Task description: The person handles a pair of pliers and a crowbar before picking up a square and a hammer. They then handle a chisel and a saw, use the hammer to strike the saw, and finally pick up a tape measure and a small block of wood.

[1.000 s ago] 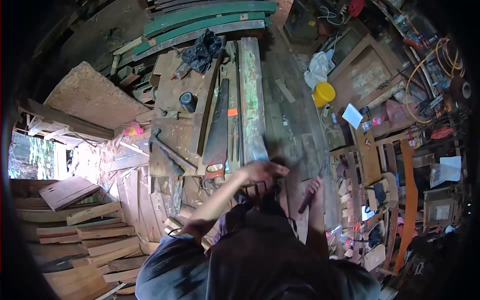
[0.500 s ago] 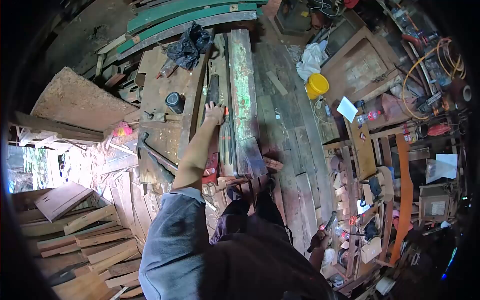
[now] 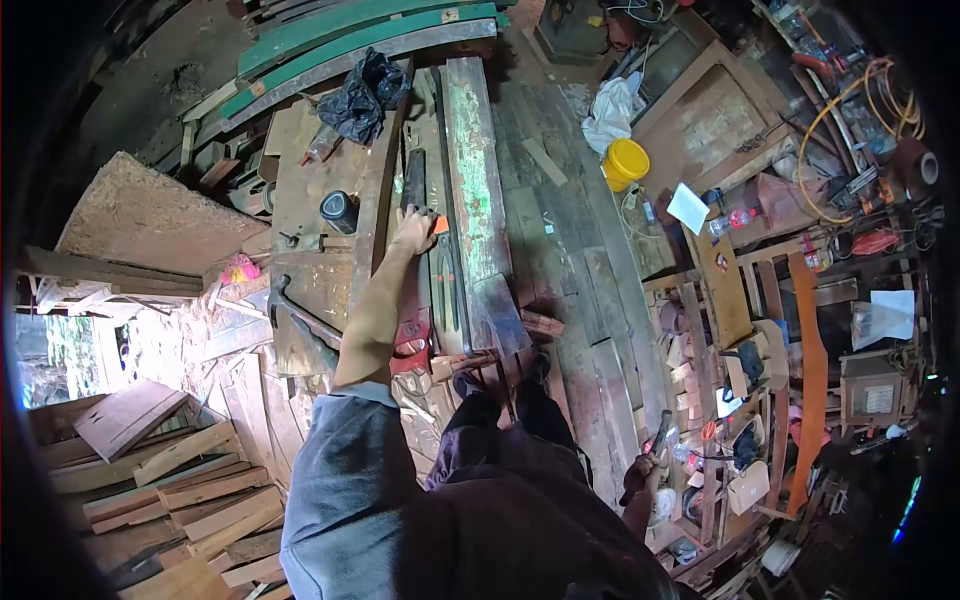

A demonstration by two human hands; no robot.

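My left hand (image 3: 410,232) reaches out over the long wooden bench, its fingers curled down around a small orange object (image 3: 440,225) that sticks out on the right side. What kind of object it is, the fingers hide. Just beyond lies a dark flat bar (image 3: 415,178). Below the hand, slim tools with greenish handles (image 3: 447,285) rest in the bench's trough, and a red handle (image 3: 411,342) is near my forearm. Low on the right, my right hand (image 3: 640,474) is closed around a hammer (image 3: 660,432), its grey head pointing up.
A claw hammer (image 3: 290,310), a black cup (image 3: 339,212) and a black plastic bag (image 3: 368,95) lie on the left worktop. A paint-worn plank (image 3: 478,180) runs along the bench. A yellow bucket (image 3: 625,163) stands on the right; cut wood pieces (image 3: 200,490) are stacked lower left.
More of the orange object now shows beside my left hand. My right hand and the hammer have risen slightly. The whole view has shifted a little.
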